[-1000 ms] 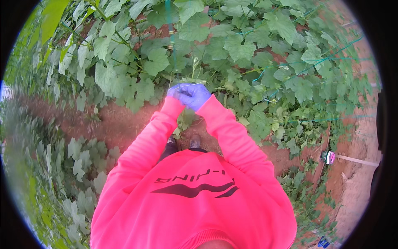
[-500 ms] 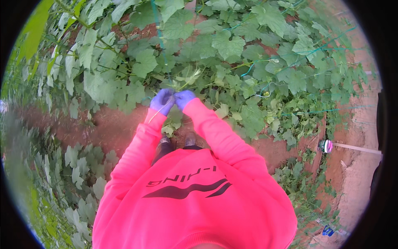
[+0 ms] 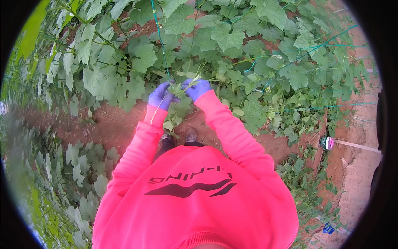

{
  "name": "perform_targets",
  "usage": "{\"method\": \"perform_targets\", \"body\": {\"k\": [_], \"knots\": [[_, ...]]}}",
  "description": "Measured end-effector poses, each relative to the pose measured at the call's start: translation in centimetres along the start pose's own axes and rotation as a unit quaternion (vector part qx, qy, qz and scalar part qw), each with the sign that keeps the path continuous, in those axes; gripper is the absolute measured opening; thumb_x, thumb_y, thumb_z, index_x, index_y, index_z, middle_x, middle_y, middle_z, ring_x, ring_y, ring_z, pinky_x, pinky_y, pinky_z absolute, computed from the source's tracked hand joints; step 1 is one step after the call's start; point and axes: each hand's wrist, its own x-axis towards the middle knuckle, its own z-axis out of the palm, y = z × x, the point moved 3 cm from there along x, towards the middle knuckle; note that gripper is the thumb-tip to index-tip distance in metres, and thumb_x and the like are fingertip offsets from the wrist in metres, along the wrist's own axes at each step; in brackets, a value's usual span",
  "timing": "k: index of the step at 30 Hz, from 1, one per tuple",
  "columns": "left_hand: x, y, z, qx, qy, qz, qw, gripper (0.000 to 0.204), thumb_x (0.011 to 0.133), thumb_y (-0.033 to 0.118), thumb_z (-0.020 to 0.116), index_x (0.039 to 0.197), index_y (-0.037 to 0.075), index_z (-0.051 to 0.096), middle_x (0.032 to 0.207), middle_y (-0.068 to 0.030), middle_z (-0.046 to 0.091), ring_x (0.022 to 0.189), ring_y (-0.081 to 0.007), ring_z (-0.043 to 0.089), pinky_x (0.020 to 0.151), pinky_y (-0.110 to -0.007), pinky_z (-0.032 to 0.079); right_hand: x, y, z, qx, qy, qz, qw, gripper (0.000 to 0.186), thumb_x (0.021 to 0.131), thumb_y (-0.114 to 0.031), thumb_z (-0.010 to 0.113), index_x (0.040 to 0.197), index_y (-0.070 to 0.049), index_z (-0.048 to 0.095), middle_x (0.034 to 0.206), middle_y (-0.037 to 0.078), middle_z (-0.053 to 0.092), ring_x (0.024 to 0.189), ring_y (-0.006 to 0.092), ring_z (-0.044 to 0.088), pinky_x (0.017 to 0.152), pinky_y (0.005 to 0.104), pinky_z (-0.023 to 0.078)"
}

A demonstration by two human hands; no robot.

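My left hand (image 3: 161, 96), in a purple-blue glove, is closed at the lower end of a teal string (image 3: 161, 39) that comes down from above. A thin pale strand (image 3: 155, 115) hangs from this hand over the pink sleeve. My right hand (image 3: 197, 89), gloved alike, is closed with its fingertips on a leafy vine shoot (image 3: 179, 91). The shoot's small light-green leaves lie between the two hands, and its pale tip (image 3: 196, 77) sticks up by the right fingers. What sits deep in the left fingers is partly hidden.
Broad-leaved vines (image 3: 228, 38) fill the far side, with more teal strings (image 3: 327, 42) across them at the right. Bare reddish soil (image 3: 120, 122) runs past my shoes (image 3: 191, 134). Another leafy row (image 3: 78, 178) stands near left. A small round container (image 3: 326, 143) sits by a pale strip at right.
My hands have moved apart: the right went right and slightly away from me, the left stayed near its place. The shoot now shows between them, and the teal string looks sharper.
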Motion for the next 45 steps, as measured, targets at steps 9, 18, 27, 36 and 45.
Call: {"method": "perform_targets", "body": {"k": [9,18,27,36,45], "knots": [[0.1,-1.5,-1.8,0.07,-0.057,-0.093,0.992,0.023,0.085,0.004,0.054,0.107,0.0,0.051,0.084,-0.0089,0.062,0.064,-0.0159,0.061,0.06,-0.025,0.051,-0.3,-2.5,1.3,0.187,-0.022,-0.052,0.981,0.017,0.075,0.002,0.058,0.091,-0.002,0.063,0.075,0.005,0.063,0.067,0.0114,0.059,0.058,0.0254,0.048],[-1.0,-1.7,-1.3,0.254,0.06,0.114,0.959,0.023,0.077,-0.001,0.058,0.1,0.001,0.054,0.081,-0.008,0.062,0.069,-0.015,0.062,0.062,-0.026,0.051,-0.8,-3.4,1.8,0.363,0.032,0.148,0.919,0.013,0.078,0.002,0.058,0.09,0.0,0.059,0.072,0.003,0.061,0.06,0.0082,0.056,0.054,0.0223,0.046],[-1.6,-1.3,-1.7,0.373,0.067,0.151,0.913,0.028,0.071,0.002,0.059,0.099,0.003,0.055,0.085,-0.01,0.063,0.078,-0.0178,0.061,0.07,-0.03,0.049,-0.4,-3.5,1.9,0.269,0.001,0.119,0.956,0.014,0.074,-0.004,0.062,0.087,-0.002,0.057,0.071,0.007,0.061,0.059,0.0114,0.057,0.054,0.0235,0.046],[-1.6,-2.2,-0.6,0.307,-0.023,0.164,0.937,0.026,0.075,0.008,0.062,0.101,0.006,0.06,0.091,-0.0117,0.063,0.08,-0.0205,0.061,0.074,-0.029,0.047,-2.0,2.2,7.0,0.141,-0.109,0.102,0.979,0.019,0.075,-0.012,0.063,0.092,-0.007,0.056,0.063,0.005,0.058,0.053,0.013,0.056,0.051,0.0263,0.045],[-2.9,6.0,0.0,0.124,-0.057,-0.002,0.991,0.02,0.09,0.012,0.049,0.102,-0.001,0.058,0.084,-0.0067,0.061,0.064,-0.0105,0.054,0.059,-0.023,0.045,-6.0,7.6,11.9,0.12,-0.194,0.14,0.964,0.036,0.075,-0.028,0.065,0.1,-0.002,0.057,0.073,0.011,0.062,0.058,0.0222,0.059,0.056,0.0315,0.047]]}}
